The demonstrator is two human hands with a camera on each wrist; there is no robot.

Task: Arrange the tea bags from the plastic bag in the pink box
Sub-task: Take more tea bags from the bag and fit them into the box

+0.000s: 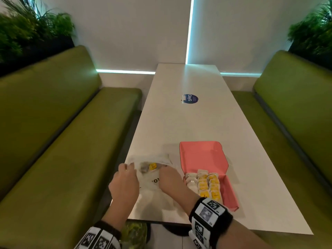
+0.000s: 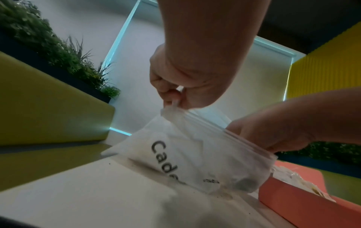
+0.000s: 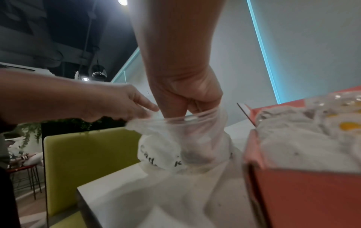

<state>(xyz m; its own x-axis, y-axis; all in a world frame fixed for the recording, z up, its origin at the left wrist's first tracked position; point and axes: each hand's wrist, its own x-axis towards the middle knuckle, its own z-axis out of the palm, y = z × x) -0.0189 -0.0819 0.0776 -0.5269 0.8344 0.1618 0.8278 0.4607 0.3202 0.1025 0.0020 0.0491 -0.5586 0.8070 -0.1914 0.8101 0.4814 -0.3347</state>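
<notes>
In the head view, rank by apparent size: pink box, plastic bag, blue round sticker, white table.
1. white table
2. pink box, open, lid included
3. plastic bag, partly hidden by both hands, so its rank against the box is unsure
4. blue round sticker, farther away

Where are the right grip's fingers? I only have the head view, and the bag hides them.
Observer: In the right wrist view, the right grip has its fingers down inside the plastic bag, through the open mouth. The cloudy film hides whether they hold a tea bag.
Operator: Is the left grip holding the bag or just resting on it?
Observer: In the left wrist view, the left grip pinches a corner of the bag's top edge. It holds that corner up while the bag's bottom rests on the table.
</notes>
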